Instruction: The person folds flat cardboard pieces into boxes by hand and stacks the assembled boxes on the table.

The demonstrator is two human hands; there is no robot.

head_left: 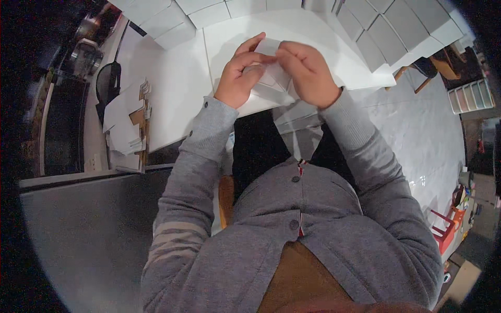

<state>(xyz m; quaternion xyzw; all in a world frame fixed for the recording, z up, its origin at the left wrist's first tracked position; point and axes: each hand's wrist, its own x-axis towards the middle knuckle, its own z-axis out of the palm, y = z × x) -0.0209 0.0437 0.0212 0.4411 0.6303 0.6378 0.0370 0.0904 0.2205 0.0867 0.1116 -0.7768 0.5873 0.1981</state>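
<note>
Both hands meet over the near edge of a white table (177,88), around a small white folded-card box (272,79). My left hand (241,75) grips its left side, thumb and forefinger bent against it and another finger raised. Across from it, my right hand (309,73) curls over the upper right part of the box, its fingertips pressed close to the left ones. The fingers cover much of the box, so I cannot tell how far its flaps are folded.
White boxes (209,14) line the table's back, and more stacked boxes (389,39) stand at the right. At the left lies a pile of flat white card pieces (122,128) beside a black object (108,86). A red stool (443,232) stands on the floor far right.
</note>
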